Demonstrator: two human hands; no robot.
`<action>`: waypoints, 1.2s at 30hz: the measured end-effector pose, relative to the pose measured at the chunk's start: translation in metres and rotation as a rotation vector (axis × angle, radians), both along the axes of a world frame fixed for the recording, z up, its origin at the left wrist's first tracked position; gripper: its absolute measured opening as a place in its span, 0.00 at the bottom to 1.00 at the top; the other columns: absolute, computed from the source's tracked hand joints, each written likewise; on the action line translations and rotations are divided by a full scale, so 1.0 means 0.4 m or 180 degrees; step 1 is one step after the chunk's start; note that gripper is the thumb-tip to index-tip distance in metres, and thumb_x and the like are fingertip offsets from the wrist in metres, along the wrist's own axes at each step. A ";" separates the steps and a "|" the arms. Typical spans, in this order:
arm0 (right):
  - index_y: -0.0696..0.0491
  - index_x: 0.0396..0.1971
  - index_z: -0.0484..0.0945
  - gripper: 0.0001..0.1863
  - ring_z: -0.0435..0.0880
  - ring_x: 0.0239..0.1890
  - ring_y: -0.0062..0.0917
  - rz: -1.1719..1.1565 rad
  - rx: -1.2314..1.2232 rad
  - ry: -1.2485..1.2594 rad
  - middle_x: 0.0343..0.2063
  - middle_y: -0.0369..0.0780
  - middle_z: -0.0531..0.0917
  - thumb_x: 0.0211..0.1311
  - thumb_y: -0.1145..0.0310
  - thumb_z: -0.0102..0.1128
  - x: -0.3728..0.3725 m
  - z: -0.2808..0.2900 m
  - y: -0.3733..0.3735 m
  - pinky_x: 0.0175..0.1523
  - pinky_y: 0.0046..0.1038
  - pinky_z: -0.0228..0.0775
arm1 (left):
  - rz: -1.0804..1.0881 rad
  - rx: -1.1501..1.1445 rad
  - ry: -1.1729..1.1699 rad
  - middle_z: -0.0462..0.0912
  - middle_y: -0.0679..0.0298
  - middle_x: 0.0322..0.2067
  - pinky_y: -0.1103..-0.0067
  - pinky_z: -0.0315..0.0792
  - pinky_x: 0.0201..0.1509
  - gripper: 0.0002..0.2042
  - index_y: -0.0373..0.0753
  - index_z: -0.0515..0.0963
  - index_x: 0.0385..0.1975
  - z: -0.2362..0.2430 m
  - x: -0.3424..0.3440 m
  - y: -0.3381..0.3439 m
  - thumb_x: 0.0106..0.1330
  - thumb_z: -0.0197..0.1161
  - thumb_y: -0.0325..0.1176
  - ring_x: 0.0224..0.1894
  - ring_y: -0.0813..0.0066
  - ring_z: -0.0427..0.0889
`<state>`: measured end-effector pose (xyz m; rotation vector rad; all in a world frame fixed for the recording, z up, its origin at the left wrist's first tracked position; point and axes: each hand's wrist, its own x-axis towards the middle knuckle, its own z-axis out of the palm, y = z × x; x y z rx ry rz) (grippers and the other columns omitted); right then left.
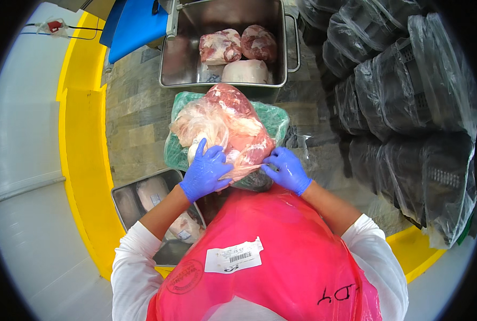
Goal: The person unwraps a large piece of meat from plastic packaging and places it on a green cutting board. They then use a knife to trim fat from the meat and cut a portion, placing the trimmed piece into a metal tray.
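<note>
A large piece of raw red meat (pixel 241 117) with pale fat lies in front of me, partly covered by a crumpled clear plastic bag (pixel 200 124). Beneath it is a green crate (pixel 276 119) lined with clear film. My left hand (pixel 203 170), in a blue glove, presses on the bag at the meat's near left, with its fingers bent over the plastic and the index finger stretched upward. At the near right edge, my right hand (pixel 288 170), also gloved in blue, pinches the plastic. Between the two hands the film looks drawn tight. Both thumbs are partly hidden.
A steel bin (pixel 166 72) with several meat pieces stands beyond the crate. Low at the left, a steel tub (pixel 122 206) holds wrapped pieces. Film-covered dark crates (pixel 399 96) are stacked at the right. A yellow barrier (pixel 83 160) runs along the left wall.
</note>
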<state>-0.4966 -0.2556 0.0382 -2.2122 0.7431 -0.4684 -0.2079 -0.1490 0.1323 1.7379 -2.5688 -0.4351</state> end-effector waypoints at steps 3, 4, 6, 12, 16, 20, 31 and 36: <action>0.55 0.53 0.80 0.29 0.79 0.46 0.44 -0.0525 -0.0278 0.0082 0.44 0.49 0.79 0.55 0.55 0.77 0.052 0.035 -0.015 0.51 0.43 0.75 | -0.0033 -0.0232 0.0160 0.80 0.64 0.46 0.40 0.43 0.77 0.18 0.53 0.85 0.48 0.004 0.007 0.024 0.65 0.66 0.54 0.65 0.55 0.72; 0.56 0.55 0.78 0.33 0.78 0.50 0.47 -0.0540 -0.0401 0.0155 0.47 0.51 0.78 0.53 0.53 0.78 0.070 0.050 -0.021 0.53 0.45 0.74 | -0.0024 -0.0269 0.0173 0.80 0.63 0.45 0.40 0.43 0.77 0.17 0.53 0.85 0.46 0.005 0.004 0.030 0.66 0.65 0.54 0.65 0.54 0.72; 0.58 0.58 0.74 0.41 0.75 0.55 0.52 -0.0511 -0.0373 0.0349 0.54 0.56 0.74 0.48 0.50 0.80 0.107 0.084 -0.010 0.58 0.48 0.73 | -0.0012 -0.0241 0.0145 0.80 0.63 0.43 0.40 0.44 0.77 0.16 0.51 0.85 0.44 0.006 -0.003 0.038 0.66 0.65 0.54 0.64 0.54 0.72; 0.59 0.61 0.69 0.48 0.70 0.64 0.61 -0.0462 -0.0130 0.0636 0.63 0.67 0.65 0.42 0.50 0.80 0.147 0.079 0.030 0.67 0.51 0.69 | 0.0541 -0.0335 0.0167 0.80 0.60 0.33 0.44 0.50 0.75 0.18 0.43 0.82 0.35 -0.039 -0.031 0.031 0.66 0.66 0.54 0.51 0.55 0.78; 0.60 0.61 0.68 0.46 0.70 0.63 0.62 -0.0396 -0.0407 0.0674 0.63 0.69 0.66 0.42 0.54 0.79 0.144 0.065 0.030 0.67 0.52 0.69 | 0.1020 -0.0497 0.0132 0.81 0.56 0.30 0.48 0.58 0.69 0.20 0.42 0.81 0.28 -0.051 -0.097 -0.019 0.66 0.66 0.54 0.43 0.54 0.78; 0.60 0.59 0.68 0.44 0.71 0.60 0.62 -0.0350 -0.0489 0.0487 0.63 0.67 0.66 0.41 0.58 0.78 0.135 0.050 0.015 0.63 0.54 0.70 | 0.1008 -0.0216 0.0126 0.82 0.53 0.30 0.53 0.64 0.58 0.20 0.41 0.82 0.27 -0.055 -0.120 -0.048 0.66 0.65 0.55 0.42 0.52 0.79; 0.58 0.61 0.68 0.42 0.65 0.71 0.58 -0.0121 -0.0145 0.0054 0.69 0.63 0.64 0.43 0.64 0.74 0.109 0.014 -0.068 0.74 0.47 0.63 | 0.1072 -0.0735 0.0789 0.79 0.56 0.19 0.57 0.65 0.40 0.09 0.42 0.79 0.20 -0.138 -0.058 -0.072 0.60 0.63 0.36 0.27 0.53 0.80; 0.58 0.63 0.67 0.43 0.65 0.72 0.57 -0.0237 0.0144 -0.0168 0.70 0.60 0.64 0.43 0.66 0.73 0.115 0.015 -0.082 0.76 0.46 0.61 | 0.1649 -0.0553 0.1435 0.73 0.47 0.18 0.60 0.68 0.29 0.13 0.35 0.75 0.17 -0.160 -0.038 -0.109 0.60 0.64 0.34 0.19 0.58 0.73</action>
